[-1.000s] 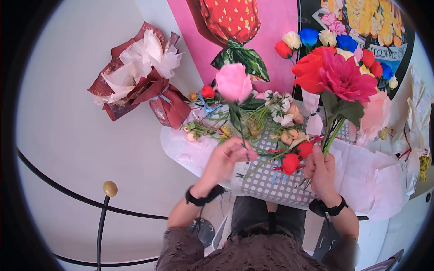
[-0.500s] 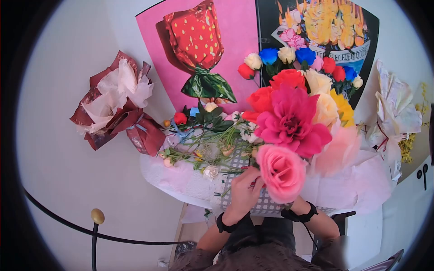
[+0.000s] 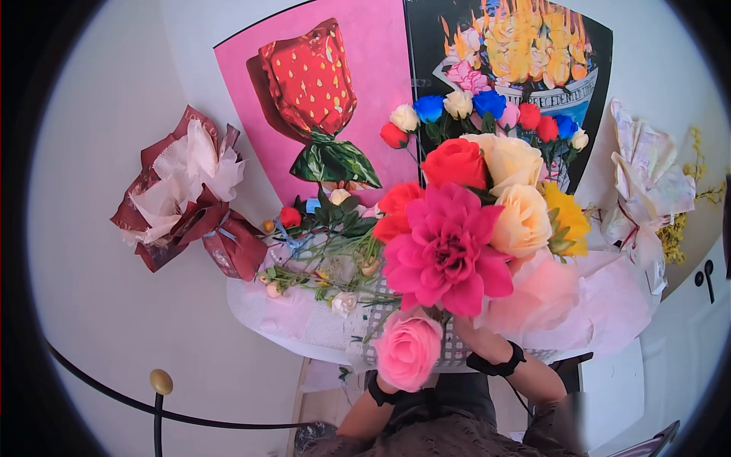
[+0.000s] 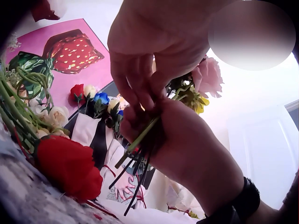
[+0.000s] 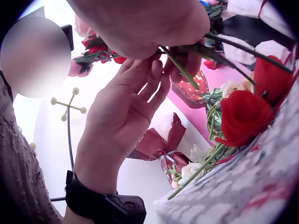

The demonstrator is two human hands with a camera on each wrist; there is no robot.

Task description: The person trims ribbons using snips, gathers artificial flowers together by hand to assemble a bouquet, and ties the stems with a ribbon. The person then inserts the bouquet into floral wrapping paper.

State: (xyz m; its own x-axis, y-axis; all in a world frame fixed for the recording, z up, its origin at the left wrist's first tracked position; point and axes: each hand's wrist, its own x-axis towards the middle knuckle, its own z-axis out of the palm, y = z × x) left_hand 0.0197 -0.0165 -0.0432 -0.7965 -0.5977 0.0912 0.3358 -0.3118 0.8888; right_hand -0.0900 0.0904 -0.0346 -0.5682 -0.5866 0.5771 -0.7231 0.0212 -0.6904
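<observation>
In the right wrist view my right hand (image 5: 145,23) grips a bundle of flower stems (image 5: 180,70), their cut ends sticking out of the fist. Above it in the head view spreads the bouquet: a magenta dahlia (image 3: 449,251), red roses (image 3: 454,165), cream roses (image 3: 521,221), a yellow flower (image 3: 566,218) and a pale pink bloom (image 3: 533,293). A pink rose (image 3: 409,350) leans out at the lower left, hiding my left hand there. My left hand (image 4: 159,42) bends its fingers to a pinch at the right fist, at the rose's stem, which is largely hidden.
Loose stems and small flowers (image 3: 324,259) lie on the table's left part. A maroon-wrapped bouquet (image 3: 190,194) stands at left, a white-wrapped one (image 3: 647,190) at right. Blue, red and cream roses (image 3: 487,107) stand behind, before two pictures. Pink paper (image 3: 609,297) covers the table's right side.
The left hand has carried the pink rose from over the loose stems to the right hand's bouquet. The bouquet has tipped its blooms toward the camera and shifted left. The head view has turned.
</observation>
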